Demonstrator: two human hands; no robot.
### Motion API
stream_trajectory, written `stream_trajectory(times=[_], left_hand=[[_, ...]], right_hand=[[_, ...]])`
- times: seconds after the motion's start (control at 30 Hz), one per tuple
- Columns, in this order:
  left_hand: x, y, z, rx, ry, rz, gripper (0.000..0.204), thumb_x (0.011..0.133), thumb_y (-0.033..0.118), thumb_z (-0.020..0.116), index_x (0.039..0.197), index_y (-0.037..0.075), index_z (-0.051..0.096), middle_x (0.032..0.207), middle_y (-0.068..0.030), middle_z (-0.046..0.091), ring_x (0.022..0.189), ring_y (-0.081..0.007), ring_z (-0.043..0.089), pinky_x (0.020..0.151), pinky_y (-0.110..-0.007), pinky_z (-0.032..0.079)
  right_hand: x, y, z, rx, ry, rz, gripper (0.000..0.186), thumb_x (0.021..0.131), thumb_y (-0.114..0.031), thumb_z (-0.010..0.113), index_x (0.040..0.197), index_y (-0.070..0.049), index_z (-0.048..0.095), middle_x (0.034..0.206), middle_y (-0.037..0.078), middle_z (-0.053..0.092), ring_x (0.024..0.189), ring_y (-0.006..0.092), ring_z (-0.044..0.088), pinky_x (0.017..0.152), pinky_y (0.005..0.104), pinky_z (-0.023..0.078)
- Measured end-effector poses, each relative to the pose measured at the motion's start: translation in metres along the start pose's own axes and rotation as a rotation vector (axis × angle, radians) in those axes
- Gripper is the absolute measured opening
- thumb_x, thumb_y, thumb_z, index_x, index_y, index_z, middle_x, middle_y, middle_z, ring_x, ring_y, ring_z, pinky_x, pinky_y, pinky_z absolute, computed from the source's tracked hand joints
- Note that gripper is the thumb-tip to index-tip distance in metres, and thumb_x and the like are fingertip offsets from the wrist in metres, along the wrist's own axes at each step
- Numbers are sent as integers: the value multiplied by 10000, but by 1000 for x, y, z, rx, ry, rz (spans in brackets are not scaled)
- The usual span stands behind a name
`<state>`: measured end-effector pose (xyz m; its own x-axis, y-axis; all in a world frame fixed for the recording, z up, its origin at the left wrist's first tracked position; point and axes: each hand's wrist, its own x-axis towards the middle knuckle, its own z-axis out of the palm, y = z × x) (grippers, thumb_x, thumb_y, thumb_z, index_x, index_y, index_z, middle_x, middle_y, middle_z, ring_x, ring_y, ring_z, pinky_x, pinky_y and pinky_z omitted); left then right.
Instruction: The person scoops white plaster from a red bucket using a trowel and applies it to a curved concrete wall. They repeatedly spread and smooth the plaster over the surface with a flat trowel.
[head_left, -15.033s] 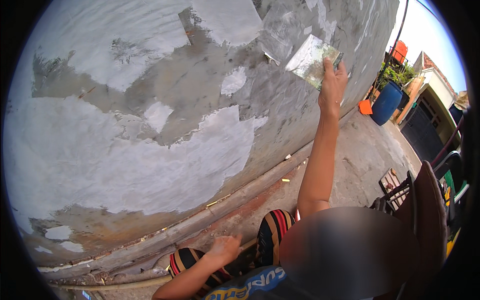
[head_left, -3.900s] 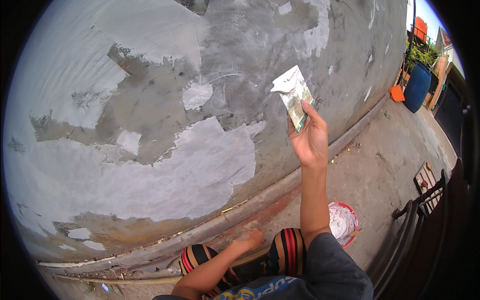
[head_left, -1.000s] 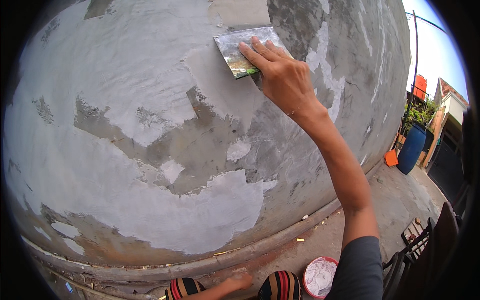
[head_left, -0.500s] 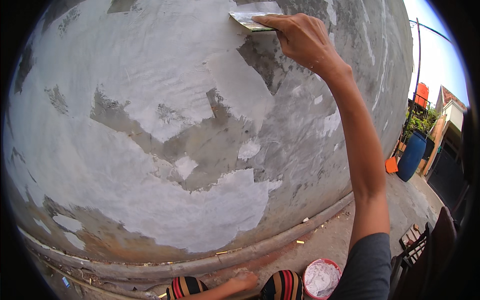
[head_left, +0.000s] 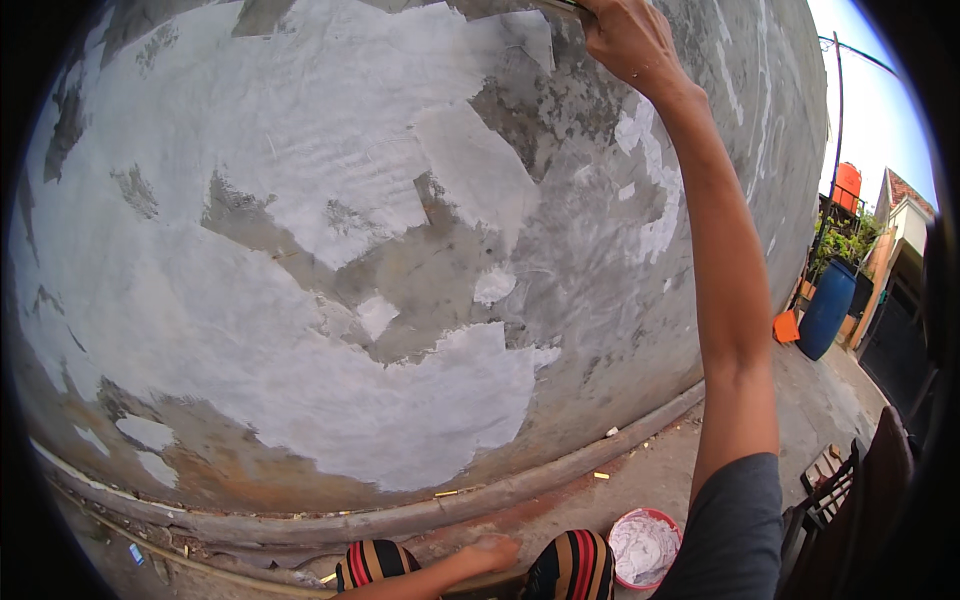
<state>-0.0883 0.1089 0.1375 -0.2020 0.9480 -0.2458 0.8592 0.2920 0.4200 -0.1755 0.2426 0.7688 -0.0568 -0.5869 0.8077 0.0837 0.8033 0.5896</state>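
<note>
My right hand [head_left: 634, 42] reaches up to the top edge of the picture, closed on a flat putty scraper [head_left: 563, 5]; only a sliver of its blade shows. It is at the grey concrete wall [head_left: 400, 260], over a dark bare area. Pale putty [head_left: 390, 430] covers much of the wall in uneven patches. My left hand [head_left: 494, 552] rests low between my knees, its fingers curled in, with nothing visible in it. A red-rimmed tub [head_left: 617, 577] of whitish putty [head_left: 645, 548] stands by my right knee.
A raised concrete kerb [head_left: 540, 490] follows the wall's foot. At right stand a blue drum [head_left: 827, 310], an orange container [head_left: 786, 327] and a dark wooden chair-like piece [head_left: 875, 500]. A thin pole [head_left: 180, 565] lies at lower left.
My right hand and the scraper have moved up and slightly right, so the blade is now mostly out of the picture. My left hand stays low between the knees.
</note>
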Motion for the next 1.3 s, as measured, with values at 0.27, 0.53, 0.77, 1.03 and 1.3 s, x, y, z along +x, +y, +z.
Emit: stream_trajectory(times=[0.27,0.53,0.77,1.03,1.3], left_hand=[[-2,-1,-9,47,-66,-54,307,895,226,512,1104,34,629,1014,-220,703,939,-379,699,778,-512,550],[3,0,-5,40,-34,-55,300,888,198,505,1110,33,621,960,-225,709,942,-372,700,780,-508,550],[3,2,-12,8,-104,-62,337,888,254,536,1133,30,595,944,-216,702,925,-386,688,786,-516,537],[-10,4,-25,-34,-112,-68,313,890,180,481,1123,15,609,1014,-234,694,987,-396,677,825,-507,528],[-2,-2,-4,-7,1,19,372,890,264,539,1174,27,576,998,-231,688,973,-382,669,833,-498,520]], right_hand=[[-60,-33,14,16,-172,15,457,838,14,565,1230,-190,680,1025,126,718,769,291,693,723,381,548],[-103,-71,-2,142,-42,188,492,814,31,614,1241,-209,667,1049,69,728,752,261,702,640,333,542],[-120,-116,48,-82,44,226,524,734,26,634,1237,-120,660,1165,138,686,875,258,720,684,318,570],[-166,-164,-2,254,-256,159,432,780,13,624,1181,-134,693,975,128,730,642,256,688,569,335,516],[-94,-52,-7,85,-44,325,303,871,-85,589,1145,-146,701,771,140,690,646,336,636,586,372,482]])
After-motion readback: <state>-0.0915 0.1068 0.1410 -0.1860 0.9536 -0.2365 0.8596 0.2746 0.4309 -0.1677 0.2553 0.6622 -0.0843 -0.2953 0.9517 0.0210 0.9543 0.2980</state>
